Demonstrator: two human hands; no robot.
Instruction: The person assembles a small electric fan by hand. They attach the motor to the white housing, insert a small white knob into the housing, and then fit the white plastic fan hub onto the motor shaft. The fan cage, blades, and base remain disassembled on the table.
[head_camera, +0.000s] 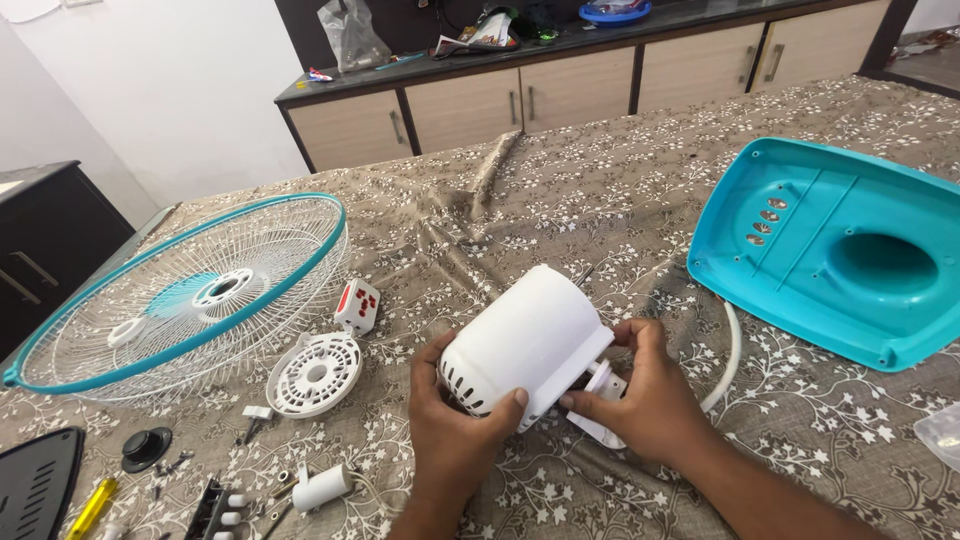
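We grip white motor housing (525, 345) with both hands above patterned tablecloth (560, 200). Left hand (455, 430) wraps vented end, thumb over top. Right hand (645, 400) pinches white bracket (605, 385) at housing's open end. Left of housing: round white vented cover (314, 374), fan guard with teal rim (180, 295). Right of housing: teal fan base (830, 250), underside up.

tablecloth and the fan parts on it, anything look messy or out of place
The patterned tablecloth is rucked into a long ridge running toward the cabinets. The fan lies in pieces: the wire grille lies flat, the turquoise base is upside down, and small screws are scattered loose. Both hands hold the white motor housing. Nothing looks broken.
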